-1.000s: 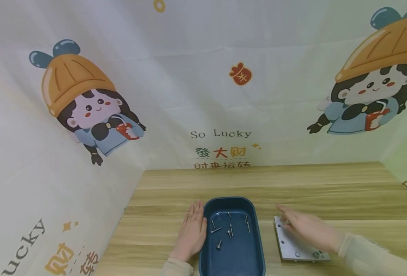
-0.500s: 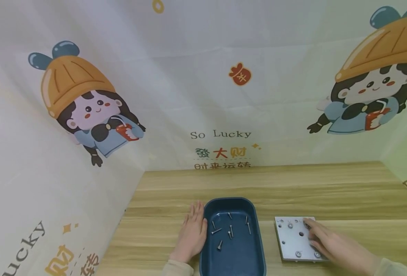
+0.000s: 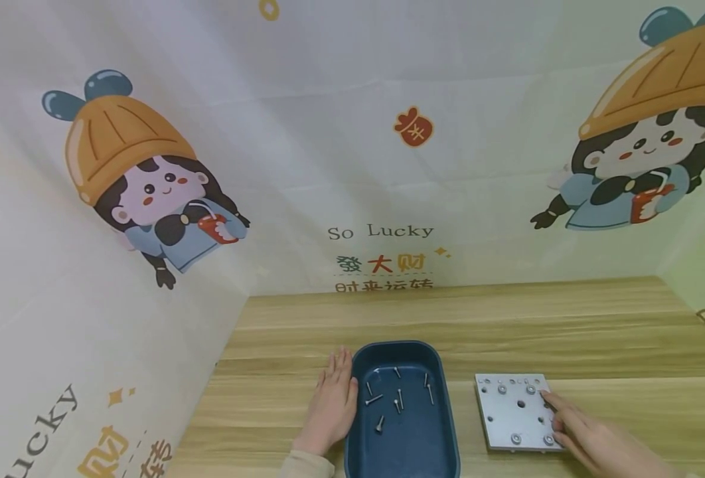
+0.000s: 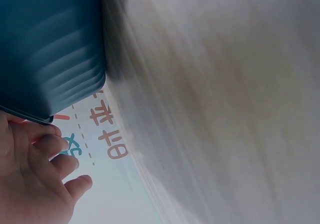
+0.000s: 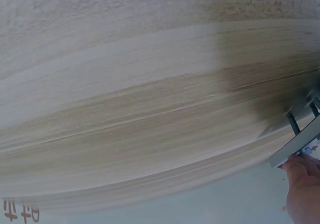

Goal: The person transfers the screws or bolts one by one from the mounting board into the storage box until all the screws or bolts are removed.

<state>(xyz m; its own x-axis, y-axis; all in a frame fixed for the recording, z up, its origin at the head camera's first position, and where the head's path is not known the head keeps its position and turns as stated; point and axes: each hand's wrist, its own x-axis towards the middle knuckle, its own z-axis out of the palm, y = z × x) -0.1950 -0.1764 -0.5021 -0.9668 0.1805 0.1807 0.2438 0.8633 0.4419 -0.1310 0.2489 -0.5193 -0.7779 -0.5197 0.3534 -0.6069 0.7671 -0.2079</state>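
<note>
A dark blue tray (image 3: pixel 400 438) stands on the wooden table, with several small metal screws (image 3: pixel 380 423) lying loose inside. My left hand (image 3: pixel 331 405) rests along the tray's left rim, fingers extended; the left wrist view shows the same hand (image 4: pixel 35 169) beside the rim. To the right is a silver metal plate (image 3: pixel 504 418) with holes and several screws (image 3: pixel 516 439) set in its top. My right hand (image 3: pixel 588 431) touches the plate's right edge with a fairly straight index finger. In the right wrist view, screw shanks (image 5: pixel 294 124) project beneath the plate.
The wooden table (image 3: pixel 305 318) runs back to a printed white cloth backdrop (image 3: pixel 305 146). More of that cloth forms a wall on the left (image 3: pixel 30 318) and on the right (image 3: pixel 702 265). The tray sits a short gap left of the plate.
My right hand has moved rightward from over the plate's upper left to its right edge, uncovering the plate's top. The left hand and the tray stay in place.
</note>
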